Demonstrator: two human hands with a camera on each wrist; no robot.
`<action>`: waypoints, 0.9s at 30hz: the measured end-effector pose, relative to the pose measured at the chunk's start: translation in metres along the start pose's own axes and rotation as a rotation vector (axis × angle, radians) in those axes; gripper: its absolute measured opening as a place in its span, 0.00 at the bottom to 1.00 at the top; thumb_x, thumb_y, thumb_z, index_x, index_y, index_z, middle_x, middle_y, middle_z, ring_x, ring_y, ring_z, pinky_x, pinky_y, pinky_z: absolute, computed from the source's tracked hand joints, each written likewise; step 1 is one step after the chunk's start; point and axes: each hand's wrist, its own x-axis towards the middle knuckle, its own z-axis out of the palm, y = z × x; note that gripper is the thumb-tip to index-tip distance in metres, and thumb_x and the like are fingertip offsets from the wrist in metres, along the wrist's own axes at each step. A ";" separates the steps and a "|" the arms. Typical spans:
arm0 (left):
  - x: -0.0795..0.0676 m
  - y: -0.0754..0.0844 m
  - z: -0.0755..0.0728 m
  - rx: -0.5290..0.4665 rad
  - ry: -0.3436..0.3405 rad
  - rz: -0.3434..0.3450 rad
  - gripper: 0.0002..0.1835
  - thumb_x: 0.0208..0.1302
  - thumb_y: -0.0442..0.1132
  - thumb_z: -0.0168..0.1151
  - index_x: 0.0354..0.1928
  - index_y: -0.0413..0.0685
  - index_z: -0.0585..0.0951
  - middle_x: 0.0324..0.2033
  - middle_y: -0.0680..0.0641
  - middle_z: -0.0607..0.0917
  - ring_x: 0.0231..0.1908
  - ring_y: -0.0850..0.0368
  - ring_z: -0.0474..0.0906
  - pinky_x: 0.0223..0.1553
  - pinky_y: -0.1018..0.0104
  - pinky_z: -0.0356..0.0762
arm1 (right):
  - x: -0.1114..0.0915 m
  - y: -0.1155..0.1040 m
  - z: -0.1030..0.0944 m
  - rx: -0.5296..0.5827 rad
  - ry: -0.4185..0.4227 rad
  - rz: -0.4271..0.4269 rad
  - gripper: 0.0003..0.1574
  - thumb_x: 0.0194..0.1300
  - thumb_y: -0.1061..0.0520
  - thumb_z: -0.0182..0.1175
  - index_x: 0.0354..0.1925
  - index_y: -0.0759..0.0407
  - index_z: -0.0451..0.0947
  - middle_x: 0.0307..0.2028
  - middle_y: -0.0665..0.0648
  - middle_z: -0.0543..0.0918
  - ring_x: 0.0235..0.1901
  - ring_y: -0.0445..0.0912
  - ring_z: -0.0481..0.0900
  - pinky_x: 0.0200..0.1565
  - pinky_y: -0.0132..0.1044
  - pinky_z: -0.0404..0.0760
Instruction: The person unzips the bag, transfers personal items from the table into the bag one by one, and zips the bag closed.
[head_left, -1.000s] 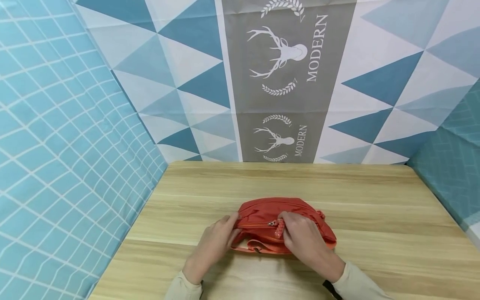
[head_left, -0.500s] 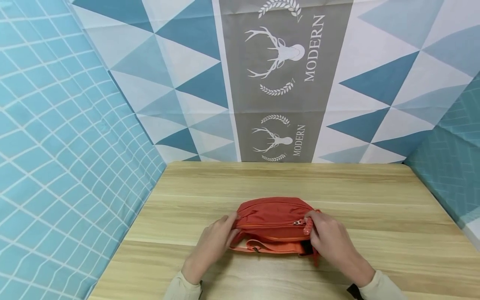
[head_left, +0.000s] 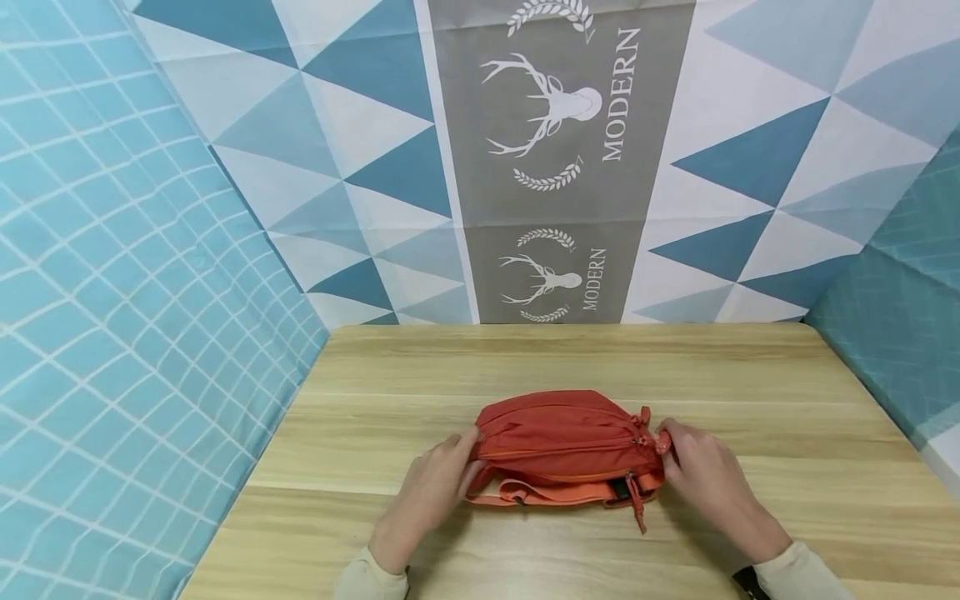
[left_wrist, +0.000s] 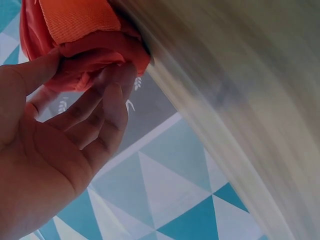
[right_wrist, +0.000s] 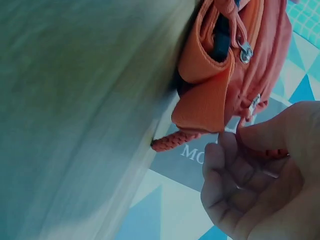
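A red waist bag (head_left: pixel 555 429) lies on the wooden table with its orange strap (head_left: pixel 558 493) along the near side. My left hand (head_left: pixel 431 487) grips the bag's left end; the left wrist view shows thumb and fingers around the red fabric (left_wrist: pixel 100 55). At the right end, my right hand (head_left: pixel 708 475) pinches the braided cord pull (head_left: pixel 663 442) of the upper zipper. Its metal slider (right_wrist: pixel 254 104) is at that end, and the zipper line looks closed behind it. A second cord pull (head_left: pixel 637 504) hangs loose in front from a lower zipper.
The wood-grain table (head_left: pixel 810 442) spreads around the bag. Behind it stands a patterned cloth backdrop (head_left: pixel 555 167) with deer heads and triangles. A blue grid cloth (head_left: pixel 150 292) borders the left side, a teal one (head_left: pixel 900 292) the right.
My right hand has drawn the upper zipper's pull rightward from the middle of the bag to its right end. The left hand has kept its grip on the left end.
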 end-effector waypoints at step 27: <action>0.079 -0.003 0.027 0.070 -0.060 0.074 0.13 0.73 0.37 0.58 0.52 0.43 0.67 0.20 0.46 0.76 0.19 0.49 0.78 0.18 0.58 0.73 | 0.016 0.018 0.011 -0.059 -0.147 -0.162 0.41 0.65 0.60 0.66 0.69 0.72 0.61 0.41 0.72 0.80 0.41 0.62 0.80 0.40 0.54 0.81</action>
